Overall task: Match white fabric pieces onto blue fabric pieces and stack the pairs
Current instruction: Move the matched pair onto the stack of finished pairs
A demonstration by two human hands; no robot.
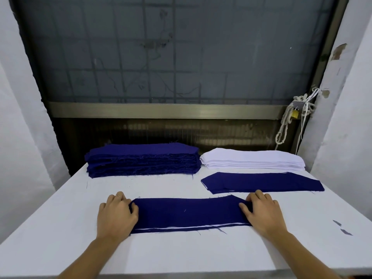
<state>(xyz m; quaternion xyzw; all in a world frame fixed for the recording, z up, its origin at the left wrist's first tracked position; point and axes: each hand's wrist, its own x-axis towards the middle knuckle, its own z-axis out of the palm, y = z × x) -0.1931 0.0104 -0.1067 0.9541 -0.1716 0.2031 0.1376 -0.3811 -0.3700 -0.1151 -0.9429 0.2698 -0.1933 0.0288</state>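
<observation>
A white table fills the lower frame. At lower centre a blue piece, with a white piece peeking out beneath, runs left to right. The left hand and right hand pinch its ends. The paired stack lies just beyond, nearer the right hand.

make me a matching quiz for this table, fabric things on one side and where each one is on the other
1 blue stack
2 white stack
3 paired pile
4 near blue piece

A held at its ends by left hand and right hand
B back right
C back left
D just in front of the white stack

Pairs: 1-C, 2-B, 3-D, 4-A
</observation>
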